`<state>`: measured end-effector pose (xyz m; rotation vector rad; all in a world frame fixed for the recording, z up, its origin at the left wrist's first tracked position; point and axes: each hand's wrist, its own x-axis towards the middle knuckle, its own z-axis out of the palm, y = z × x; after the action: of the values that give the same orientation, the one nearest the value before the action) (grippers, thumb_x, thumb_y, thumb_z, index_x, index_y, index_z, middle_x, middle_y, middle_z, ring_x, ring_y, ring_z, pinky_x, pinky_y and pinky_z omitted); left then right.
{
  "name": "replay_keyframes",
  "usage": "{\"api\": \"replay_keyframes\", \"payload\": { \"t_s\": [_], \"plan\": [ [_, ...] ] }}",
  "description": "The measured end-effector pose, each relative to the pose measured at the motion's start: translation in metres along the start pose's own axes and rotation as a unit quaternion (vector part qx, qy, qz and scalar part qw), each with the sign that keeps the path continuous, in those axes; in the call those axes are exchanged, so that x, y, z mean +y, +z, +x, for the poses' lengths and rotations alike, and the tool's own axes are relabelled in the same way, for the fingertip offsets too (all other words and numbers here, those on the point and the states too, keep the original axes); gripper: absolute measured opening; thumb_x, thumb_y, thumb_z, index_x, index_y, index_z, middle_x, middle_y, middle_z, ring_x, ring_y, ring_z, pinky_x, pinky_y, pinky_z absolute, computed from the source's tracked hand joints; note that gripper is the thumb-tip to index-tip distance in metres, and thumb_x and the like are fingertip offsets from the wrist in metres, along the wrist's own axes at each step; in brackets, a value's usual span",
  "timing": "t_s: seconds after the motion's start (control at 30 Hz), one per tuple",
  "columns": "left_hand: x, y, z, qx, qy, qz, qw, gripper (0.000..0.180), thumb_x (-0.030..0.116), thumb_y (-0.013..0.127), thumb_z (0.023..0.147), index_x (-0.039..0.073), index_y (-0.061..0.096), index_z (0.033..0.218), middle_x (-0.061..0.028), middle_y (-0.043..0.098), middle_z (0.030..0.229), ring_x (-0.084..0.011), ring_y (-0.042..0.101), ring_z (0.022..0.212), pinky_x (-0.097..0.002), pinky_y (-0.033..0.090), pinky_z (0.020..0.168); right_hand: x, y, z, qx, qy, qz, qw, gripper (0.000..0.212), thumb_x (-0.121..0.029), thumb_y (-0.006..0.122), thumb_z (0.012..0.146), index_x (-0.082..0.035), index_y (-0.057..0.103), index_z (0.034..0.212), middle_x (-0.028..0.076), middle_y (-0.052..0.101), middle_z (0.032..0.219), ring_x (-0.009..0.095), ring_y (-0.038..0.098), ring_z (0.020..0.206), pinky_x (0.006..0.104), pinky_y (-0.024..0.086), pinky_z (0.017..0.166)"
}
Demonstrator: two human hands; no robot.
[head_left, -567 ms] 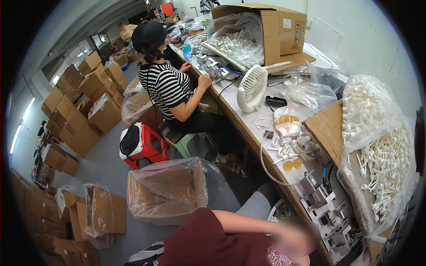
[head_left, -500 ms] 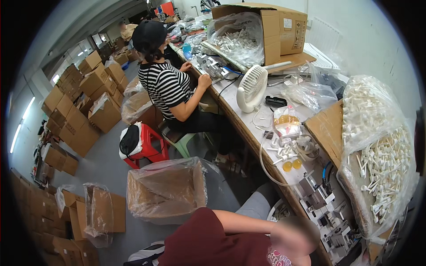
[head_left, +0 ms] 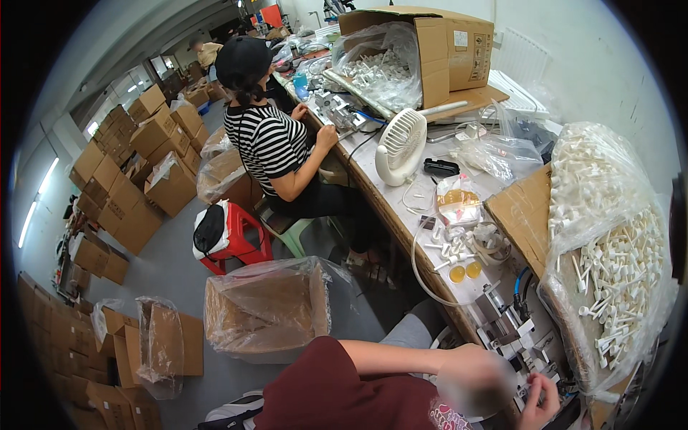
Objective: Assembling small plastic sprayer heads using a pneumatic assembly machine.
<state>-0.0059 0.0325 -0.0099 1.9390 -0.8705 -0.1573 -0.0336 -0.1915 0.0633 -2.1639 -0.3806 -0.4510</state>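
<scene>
My left forearm, out of a maroon sleeve, reaches across to the bench. My left hand (head_left: pixel 467 356) is beside the nearer metal clamping fixtures, its fingers hidden by a blurred patch. At the lower right my right hand (head_left: pixel 542 398) has its fingers curled in a pinch; anything between them is too small to make out. Just beyond it sits a metal fixture (head_left: pixel 536 358) with small blocks. A further fixture (head_left: pixel 506 321) with a blue air hose (head_left: pixel 520 278) adjoins it. Several loose white plastic stemmed pieces (head_left: pixel 454 251) lie near two yellow discs (head_left: pixel 473 269).
To the right, a bag-lined carton holds a heap of white stemmed pieces (head_left: pixel 620 279). A white fan (head_left: pixel 401 147) stands on the bench. Beyond, a co-worker in a striped shirt (head_left: pixel 265 143) sits at the bench. A plastic-lined carton (head_left: pixel 261 308) is on the floor at left.
My right hand has come into view at the lower right, beside the fixtures. My left hand has shifted slightly upward. The view has tilted a little.
</scene>
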Motion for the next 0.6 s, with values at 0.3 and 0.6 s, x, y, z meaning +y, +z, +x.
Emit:
{"api": "replay_keyframes", "payload": {
  "t_s": [0.3,0.6],
  "plan": [
    [0.005,0.004,0.005,-0.013,0.108,-0.019,0.994,0.016,0.024,0.061,0.091,0.008,0.064,0.088,-0.0094,0.065,0.08,-0.0314,0.064,0.077,-0.0423,0.049,0.065,0.027,-0.032,0.063,0.025,0.011,-0.131,0.991,0.024,0.002,0.064,0.087,0.001,0.063,0.111,0.014,0.065,0.108,0.031,0.063,0.093,0.0365,0.049,0.079],
    [-0.001,0.002,0.001,0.003,0.108,0.01,0.994,0.017,0.024,0.06,0.092,0.008,0.064,0.086,-0.009,0.063,0.078,-0.0305,0.063,0.075,-0.0415,0.049,0.065,0.079,-0.056,0.131,-0.028,-0.051,-0.392,0.918,0.035,0.003,0.063,0.08,-0.003,0.059,0.115,0.016,0.061,0.114,0.036,0.059,0.106,0.0418,0.046,0.089]
  ]
}}
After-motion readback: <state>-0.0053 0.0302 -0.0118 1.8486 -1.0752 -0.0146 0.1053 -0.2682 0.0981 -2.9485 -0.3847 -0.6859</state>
